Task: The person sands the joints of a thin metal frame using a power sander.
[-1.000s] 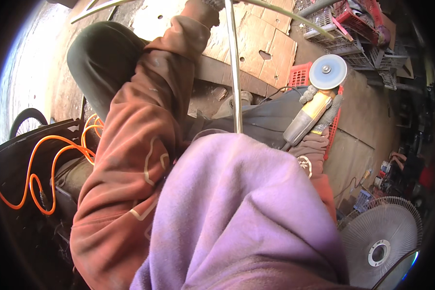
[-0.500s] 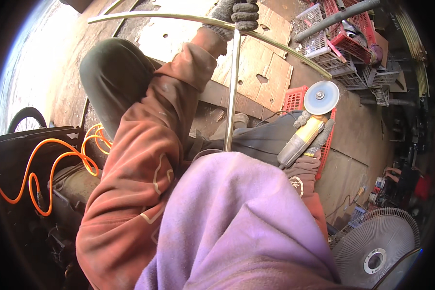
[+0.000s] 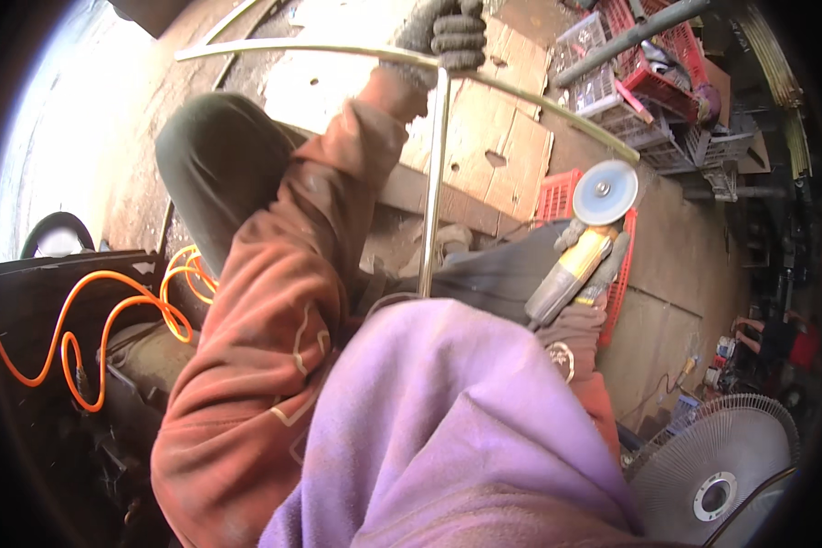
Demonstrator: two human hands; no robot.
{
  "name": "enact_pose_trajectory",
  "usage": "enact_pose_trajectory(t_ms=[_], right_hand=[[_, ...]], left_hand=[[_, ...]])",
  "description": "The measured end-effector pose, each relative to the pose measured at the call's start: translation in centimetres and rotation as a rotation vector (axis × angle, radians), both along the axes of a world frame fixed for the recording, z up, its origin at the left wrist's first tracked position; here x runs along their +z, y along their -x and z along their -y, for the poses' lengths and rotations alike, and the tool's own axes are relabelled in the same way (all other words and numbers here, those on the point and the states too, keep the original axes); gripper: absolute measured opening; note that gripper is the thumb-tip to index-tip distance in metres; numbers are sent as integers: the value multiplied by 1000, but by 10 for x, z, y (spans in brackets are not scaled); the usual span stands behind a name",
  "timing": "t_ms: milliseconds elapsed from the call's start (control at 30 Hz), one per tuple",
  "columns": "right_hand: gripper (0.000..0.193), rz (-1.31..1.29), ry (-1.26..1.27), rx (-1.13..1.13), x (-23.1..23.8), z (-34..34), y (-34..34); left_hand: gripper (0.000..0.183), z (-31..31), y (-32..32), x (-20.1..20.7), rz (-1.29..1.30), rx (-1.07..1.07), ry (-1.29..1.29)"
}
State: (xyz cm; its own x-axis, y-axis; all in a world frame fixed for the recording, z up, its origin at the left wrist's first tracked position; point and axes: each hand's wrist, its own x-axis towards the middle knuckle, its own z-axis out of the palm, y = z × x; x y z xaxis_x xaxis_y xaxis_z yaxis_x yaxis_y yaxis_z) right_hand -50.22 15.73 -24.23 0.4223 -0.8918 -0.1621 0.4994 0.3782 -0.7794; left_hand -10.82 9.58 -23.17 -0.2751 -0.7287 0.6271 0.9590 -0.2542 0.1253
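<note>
My left hand (image 3: 452,38), in a dark grey knit glove, is closed around a shiny metal tube frame (image 3: 435,183) at its joint. There a long curved tube crosses a straight one, which runs back toward my body and passes behind the purple cloth (image 3: 447,411) over my front. To the right, my gloved right hand (image 3: 603,260) grips an angle grinder (image 3: 564,277) by its yellow and grey body. The grinder's pale round disc (image 3: 605,193) points away from me, apart from the tubes.
Flattened cardboard (image 3: 511,155) lies under the frame. Beyond it, plastic crates (image 3: 598,78) are piled at the far right. A red crate (image 3: 557,194) sits by the grinder. Orange hose (image 3: 110,274) coils at left; a large fan (image 3: 735,466) stands near right. Another person (image 3: 776,342) shows at the right edge.
The frame and my left hand appear slightly lower in the picture, along with the surroundings. Both hands keep their holds, and the grinder has hardly moved.
</note>
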Motion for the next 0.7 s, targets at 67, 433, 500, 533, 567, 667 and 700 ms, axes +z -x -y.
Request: enact_pose_trajectory(t_ms=[67, 433, 500, 533, 567, 667, 700], right_hand=[[71, 9, 113, 4, -1, 0, -2], [76, -80, 138, 40, -8, 6, 4], [70, -285, 141, -144, 16, -11, -16], [71, -281, 110, -134, 17, -12, -19], [71, -273, 74, -123, 15, -11, -22], [73, -319, 208, -84, 15, -8, -20], [73, -388, 256, -55, 15, -5, -7]], left_hand=[[36, 1, 1, 7, -9, -33, 20], [36, -15, 13, 34, 35, 27, -44], [37, -14, 17, 38, 27, -23, 0], [39, -13, 13, 40, 27, -103, 56], [40, -16, 11, 42, 31, -93, 74], [41, -19, 12, 49, 38, -112, 83], [42, -17, 18, 53, 27, -133, 106]])
